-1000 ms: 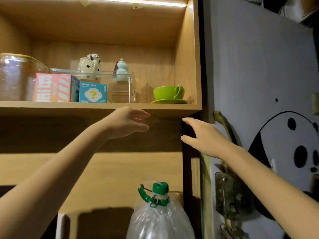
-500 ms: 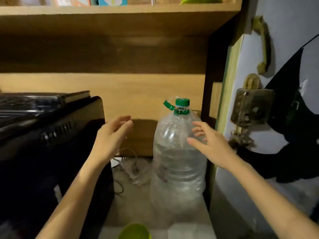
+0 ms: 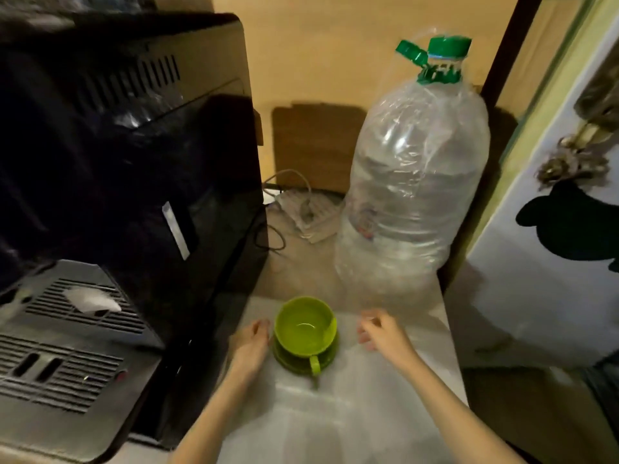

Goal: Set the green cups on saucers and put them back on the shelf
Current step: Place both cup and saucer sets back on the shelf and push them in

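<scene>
Head view, looking down at a pale counter (image 3: 385,413) – and there's the cup (image 3: 305,326), green, upright, already sitting on its matching saucer (image 3: 303,361), handle (image 3: 315,363) pointing back toward the person. Both hands are closing in from either side. The left hand (image 3: 249,346) is open, fingers loosely extended, just beside the saucer's left rim; whether it's actually touching is hard to call through the blur. The right hand (image 3: 380,334) is open too, fingers curled a little, near the cup's right side but clearly apart from it. Neither hand holds anything.

A big clear bottle (image 3: 415,169) with a green cap (image 3: 447,46) stands behind the cup, near the back wall, and a black appliance (image 3: 127,145) crowds the left edge of the counter, close to the left forearm. Cables (image 3: 288,209) trail on the surface between them.

So the stacking looks done for this cup; the lift to the shelf is what's left. The risk, as I read it – the cup merely rests on the saucer, so gripping the saucer alone and tilting it on the way up could slide the cup off. Tight quarters on the left as well: an elbow swing could knock the appliance, and a wide right-hand sweep could nudge the bottle
</scene>
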{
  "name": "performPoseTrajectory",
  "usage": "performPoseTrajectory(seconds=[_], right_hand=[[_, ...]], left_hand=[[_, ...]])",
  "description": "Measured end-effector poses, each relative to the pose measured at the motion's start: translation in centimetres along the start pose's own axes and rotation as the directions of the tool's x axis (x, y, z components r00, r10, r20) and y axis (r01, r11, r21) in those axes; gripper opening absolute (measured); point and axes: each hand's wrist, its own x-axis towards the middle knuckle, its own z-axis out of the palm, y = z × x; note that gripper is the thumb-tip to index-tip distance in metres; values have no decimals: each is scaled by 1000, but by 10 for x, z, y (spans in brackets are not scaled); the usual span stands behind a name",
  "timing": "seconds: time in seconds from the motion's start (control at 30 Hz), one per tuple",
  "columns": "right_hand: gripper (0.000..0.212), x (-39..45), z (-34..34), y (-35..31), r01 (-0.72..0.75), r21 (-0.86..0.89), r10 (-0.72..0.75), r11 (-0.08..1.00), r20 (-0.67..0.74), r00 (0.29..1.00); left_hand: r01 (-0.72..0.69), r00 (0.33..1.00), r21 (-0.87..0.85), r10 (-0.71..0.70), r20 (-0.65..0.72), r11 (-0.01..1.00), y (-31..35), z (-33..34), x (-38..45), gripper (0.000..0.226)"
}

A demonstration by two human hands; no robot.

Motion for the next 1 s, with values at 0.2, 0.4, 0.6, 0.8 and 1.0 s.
performPoseTrajectory(seconds=[0.2, 0.4, 0.6, 0.8, 1.0], right_hand=[[13, 8, 35, 12, -244, 129, 229, 961, 123, 966], [10, 17, 46, 5, -277, 80, 259, 958, 179, 949], [21, 22, 48, 6, -300, 63, 285, 952, 180, 942], [23, 14, 42, 6, -282, 59, 268, 958, 174, 948], [20, 1, 19, -9, -208, 93, 191, 974, 166, 968]], left_hand=[[175, 984, -125, -168, 64, 977, -20, 11, 10, 30], [262, 956, -198, -226, 187, 944, -17, 12, 20, 14], [262, 948, -127, -229, 223, 957, -16, 14, 27, 17], [234, 945, -99, -203, 257, 967, -17, 12, 28, 15], [191, 940, -142, -139, 313, 971, 5, 11, 18, 15]])
